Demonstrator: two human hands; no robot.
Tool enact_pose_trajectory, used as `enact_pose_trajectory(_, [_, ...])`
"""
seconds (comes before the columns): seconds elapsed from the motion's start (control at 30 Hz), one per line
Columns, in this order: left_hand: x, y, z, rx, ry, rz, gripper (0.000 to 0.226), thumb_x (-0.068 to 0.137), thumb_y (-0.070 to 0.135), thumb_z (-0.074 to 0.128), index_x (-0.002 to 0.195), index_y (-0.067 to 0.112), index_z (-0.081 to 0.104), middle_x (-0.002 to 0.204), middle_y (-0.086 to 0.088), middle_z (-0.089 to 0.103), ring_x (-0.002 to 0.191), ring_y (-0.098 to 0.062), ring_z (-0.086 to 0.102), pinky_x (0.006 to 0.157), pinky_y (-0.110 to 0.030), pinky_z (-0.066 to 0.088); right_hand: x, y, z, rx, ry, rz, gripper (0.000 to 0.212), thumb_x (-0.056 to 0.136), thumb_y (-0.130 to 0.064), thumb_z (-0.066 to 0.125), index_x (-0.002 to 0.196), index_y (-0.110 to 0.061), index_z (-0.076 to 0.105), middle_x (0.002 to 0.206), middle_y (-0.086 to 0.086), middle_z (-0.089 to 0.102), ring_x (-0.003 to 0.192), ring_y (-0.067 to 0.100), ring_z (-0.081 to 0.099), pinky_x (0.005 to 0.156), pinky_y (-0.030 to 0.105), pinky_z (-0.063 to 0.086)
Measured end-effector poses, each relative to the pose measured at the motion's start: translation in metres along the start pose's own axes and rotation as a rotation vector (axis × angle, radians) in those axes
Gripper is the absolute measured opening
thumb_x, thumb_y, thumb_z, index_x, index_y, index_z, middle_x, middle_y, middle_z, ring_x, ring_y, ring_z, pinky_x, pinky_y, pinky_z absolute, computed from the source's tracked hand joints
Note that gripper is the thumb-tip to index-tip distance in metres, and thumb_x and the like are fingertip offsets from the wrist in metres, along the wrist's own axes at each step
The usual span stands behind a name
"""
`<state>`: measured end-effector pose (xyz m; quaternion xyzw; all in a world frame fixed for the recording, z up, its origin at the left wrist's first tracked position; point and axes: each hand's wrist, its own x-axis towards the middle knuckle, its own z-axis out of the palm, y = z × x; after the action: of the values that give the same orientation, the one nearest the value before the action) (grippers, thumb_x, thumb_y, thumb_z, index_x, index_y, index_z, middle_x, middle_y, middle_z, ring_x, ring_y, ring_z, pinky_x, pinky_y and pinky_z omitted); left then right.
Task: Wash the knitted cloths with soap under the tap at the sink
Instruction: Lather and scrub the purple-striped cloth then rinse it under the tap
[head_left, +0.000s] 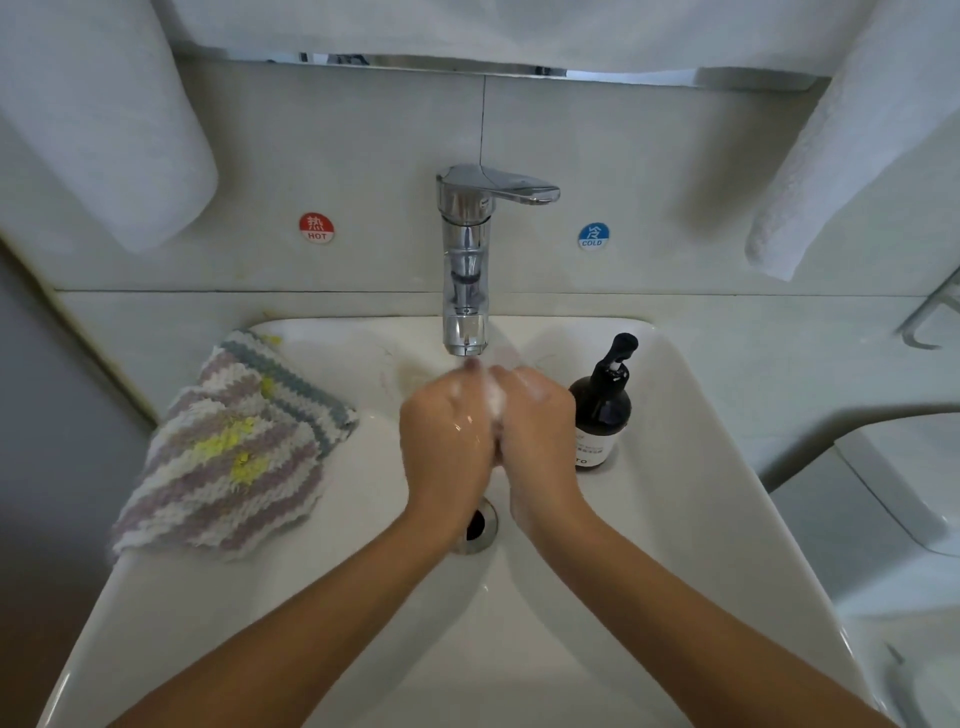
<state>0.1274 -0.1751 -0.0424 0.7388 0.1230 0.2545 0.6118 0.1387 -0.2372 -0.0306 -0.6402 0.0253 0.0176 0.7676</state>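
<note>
Knitted cloths (228, 457): striped pink/white/grey, yellow patches, stacked flat on sink (675, 519) rim, well left of the hands.

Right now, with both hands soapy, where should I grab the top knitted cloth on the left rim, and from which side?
Pinch the top knitted cloth at its corner nearest the basin, coming from the right with the left hand. It lies flat over a second cloth, hanging across the sink rim, so that free edge probably lifts easiest without dragging the lower one.
</note>
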Motion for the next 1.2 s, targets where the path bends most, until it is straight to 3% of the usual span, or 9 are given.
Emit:
enact_pose_trajectory(0.13, [0.011, -0.01, -0.003, -0.036, -0.004, -0.002, 0.052, 0.101, 0.031, 0.047, 0.052, 0.016, 0.04, 0.043, 0.005, 0.042, 0.043, -0.012, 0.041, 0.046, -0.032, 0.036, -0.006, 0.005, -0.003, -0.083, -0.041, -0.063, 0.043, 0.09, -0.002, 0.053, 0.052, -0.017, 0.041, 0.047, -0.004, 0.039, 0.048, 0.013, 0.039, 0.047, 0.024, 0.034])
enact_pose_trajectory(0.27, [-0.017, 0.004, 0.007, -0.078, -0.089, 0.066, 0.051, 0.098, 0.029, 0.045, 0.048, 0.026, 0.048, 0.044, 0.01, 0.049, 0.046, -0.005, 0.048, 0.048, -0.027, 0.041, 0.023, -0.002, -0.007, -0.008, 0.092, -0.055, 0.05, 0.086, 0.002, 0.055, 0.046, -0.021, 0.036, 0.044, -0.007, 0.033, 0.044, 0.01, 0.031, 0.046, 0.025, 0.027])
enact_pose_trajectory(0.43, [0.022, -0.009, -0.004, -0.138, 0.018, -0.145, 0.059, 0.098, 0.015, 0.051, 0.042, 0.024, 0.037, 0.039, 0.01, 0.034, 0.042, -0.009, 0.031, 0.048, -0.027, 0.025, -0.016, 0.011, -0.004, -0.093, -0.175, -0.267, 0.031, 0.078, -0.011, 0.051, 0.052, -0.021, 0.036, 0.048, -0.012, 0.034, 0.047, 0.004, 0.031, 0.044, 0.018, 0.029])
enact_pose_trajectory(0.57, [-0.015, -0.001, -0.005, 0.025, -0.03, 0.214, 0.049, 0.099, 0.031, 0.045, 0.055, 0.009, 0.043, 0.046, -0.004, 0.042, 0.044, -0.018, 0.04, 0.045, -0.035, 0.035, 0.014, 0.008, -0.008, -0.09, -0.06, -0.222, 0.044, 0.087, -0.002, 0.052, 0.053, -0.022, 0.031, 0.048, -0.011, 0.029, 0.047, 0.008, 0.028, 0.044, 0.022, 0.025])
enact_pose_trajectory(0.67, [-0.011, -0.001, -0.004, 0.136, -0.049, 0.35, 0.04, 0.094, 0.036, 0.04, 0.056, 0.024, 0.044, 0.046, 0.004, 0.044, 0.042, -0.015, 0.046, 0.043, -0.031, 0.038, 0.014, 0.006, -0.012, -0.058, -0.095, -0.217, 0.043, 0.092, 0.003, 0.049, 0.057, -0.018, 0.035, 0.051, -0.006, 0.032, 0.048, 0.008, 0.03, 0.044, 0.02, 0.025])
enact_pose_trajectory(0.83, [0.009, -0.011, -0.009, 0.098, 0.038, 0.183, 0.041, 0.09, 0.031, 0.044, 0.05, 0.028, 0.037, 0.042, 0.009, 0.037, 0.042, -0.011, 0.035, 0.044, -0.034, 0.033, -0.007, 0.01, -0.014, -0.175, -0.183, -0.306, 0.038, 0.091, -0.008, 0.052, 0.056, -0.018, 0.042, 0.048, -0.013, 0.039, 0.045, 0.002, 0.037, 0.044, 0.02, 0.031])
enact_pose_trajectory(0.97, [-0.022, -0.006, 0.0, 0.106, -0.049, 0.264, 0.044, 0.096, 0.033, 0.041, 0.057, 0.013, 0.045, 0.047, 0.001, 0.044, 0.044, -0.017, 0.043, 0.044, -0.034, 0.038, 0.014, 0.003, -0.01, 0.075, -0.026, -0.043, 0.048, 0.093, -0.002, 0.053, 0.053, -0.02, 0.033, 0.047, -0.009, 0.031, 0.041, 0.004, 0.03, 0.041, 0.018, 0.028])
enact_pose_trajectory(1.1, [-0.004, -0.004, 0.002, -0.076, 0.094, 0.04, 0.049, 0.1, 0.012, 0.046, 0.052, 0.015, 0.036, 0.043, 0.01, 0.035, 0.042, -0.004, 0.032, 0.045, -0.023, 0.029, -0.009, 0.021, -0.011, -0.114, -0.104, -0.237, 0.028, 0.079, -0.013, 0.05, 0.054, -0.023, 0.04, 0.051, -0.009, 0.038, 0.051, 0.008, 0.035, 0.047, 0.023, 0.031])
enact_pose_trajectory(1.2, [-0.01, -0.008, 0.001, -0.068, 0.051, 0.043, 0.047, 0.101, 0.012, 0.046, 0.054, 0.013, 0.04, 0.045, 0.008, 0.042, 0.045, -0.005, 0.04, 0.046, -0.028, 0.035, 0.001, 0.023, -0.013, -0.178, -0.121, -0.248, 0.037, 0.081, -0.008, 0.053, 0.051, -0.024, 0.037, 0.046, -0.014, 0.036, 0.048, 0.005, 0.032, 0.046, 0.023, 0.027])
